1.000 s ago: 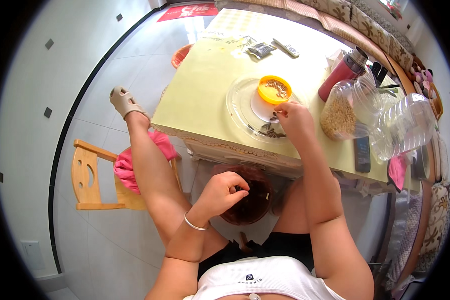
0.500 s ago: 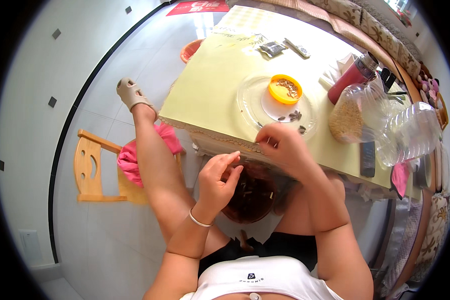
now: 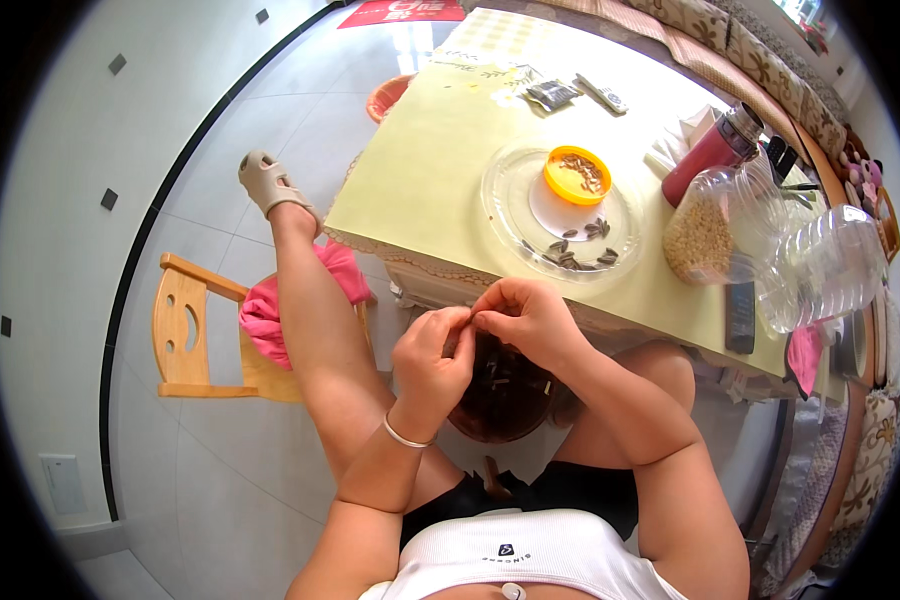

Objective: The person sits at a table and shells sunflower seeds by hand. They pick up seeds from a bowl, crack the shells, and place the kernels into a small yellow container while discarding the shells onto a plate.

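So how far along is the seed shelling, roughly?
Early, by the look of it. Done: the small yellow round dish holds some pale kernels. In hand: the left hand and right hand meet, pinching something too small to make out over the dark brown bowl, which holds a few dark bits. Left: a scatter of dark seeds lies on the clear round plastic tray.

Right hand [image 3: 530, 318] withdrawn from the clear plate [image 3: 510, 200] on the table, now past its near edge, fingertips meeting the raised left hand [image 3: 432, 358] above the dark bowl [image 3: 505, 400], possibly pinching 1 seed
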### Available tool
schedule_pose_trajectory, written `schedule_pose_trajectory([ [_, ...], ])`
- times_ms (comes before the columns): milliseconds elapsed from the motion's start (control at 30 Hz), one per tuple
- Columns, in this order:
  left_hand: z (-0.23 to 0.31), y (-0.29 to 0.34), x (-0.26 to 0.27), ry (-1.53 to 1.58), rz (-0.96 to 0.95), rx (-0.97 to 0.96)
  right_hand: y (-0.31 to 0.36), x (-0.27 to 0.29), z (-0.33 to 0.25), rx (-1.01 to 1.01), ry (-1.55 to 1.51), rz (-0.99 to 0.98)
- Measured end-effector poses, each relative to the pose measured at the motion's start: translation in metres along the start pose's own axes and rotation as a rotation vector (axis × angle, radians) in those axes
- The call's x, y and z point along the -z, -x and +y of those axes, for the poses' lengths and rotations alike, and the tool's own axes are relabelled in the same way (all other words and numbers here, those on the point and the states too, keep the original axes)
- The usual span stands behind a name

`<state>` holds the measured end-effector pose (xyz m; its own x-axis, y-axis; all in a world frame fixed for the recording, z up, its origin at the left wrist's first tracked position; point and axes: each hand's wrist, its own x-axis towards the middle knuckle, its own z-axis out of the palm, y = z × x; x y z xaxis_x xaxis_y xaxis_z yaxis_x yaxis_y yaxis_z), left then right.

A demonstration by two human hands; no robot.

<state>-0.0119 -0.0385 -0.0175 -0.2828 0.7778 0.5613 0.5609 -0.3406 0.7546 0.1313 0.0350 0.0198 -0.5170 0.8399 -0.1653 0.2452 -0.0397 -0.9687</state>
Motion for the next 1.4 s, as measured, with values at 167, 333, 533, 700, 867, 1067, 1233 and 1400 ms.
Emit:
schedule_pose_trajectory([
  [167, -0.003, 0.001, 0.001, -0.081, 0.047, -0.109, 0.002, -0.010, 0.003, 0.021, -0.078, 0.032],
  [333, -0.005, 0.002, 0.000, -0.131, 0.039, -0.166, 0.006, -0.023, 0.005, 0.097, 0.039, 0.131],
  [533, -0.008, 0.004, 0.000, -0.180, 0.062, -0.200, 0.005, -0.028, 0.010, 0.260, 0.192, 0.199],
  [700, -0.010, 0.007, 0.000, -0.235, 0.016, -0.198, 0.004, -0.030, 0.015, 0.270, 0.194, 0.195],
  [867, -0.007, 0.009, -0.003, -0.263, 0.007, -0.208, 0.000, -0.031, 0.021, 0.351, 0.215, 0.219],
  [1067, -0.005, 0.009, -0.002, -0.235, 0.032, -0.221, -0.001, -0.028, 0.020, 0.275, 0.129, 0.178],
  [1233, -0.008, 0.008, 0.002, -0.269, 0.007, -0.198, 0.002, -0.027, 0.011, 0.189, 0.131, 0.133],
  [1400, -0.005, 0.009, 0.002, -0.296, -0.011, -0.218, 0.001, -0.032, 0.017, 0.247, 0.183, 0.172],
])
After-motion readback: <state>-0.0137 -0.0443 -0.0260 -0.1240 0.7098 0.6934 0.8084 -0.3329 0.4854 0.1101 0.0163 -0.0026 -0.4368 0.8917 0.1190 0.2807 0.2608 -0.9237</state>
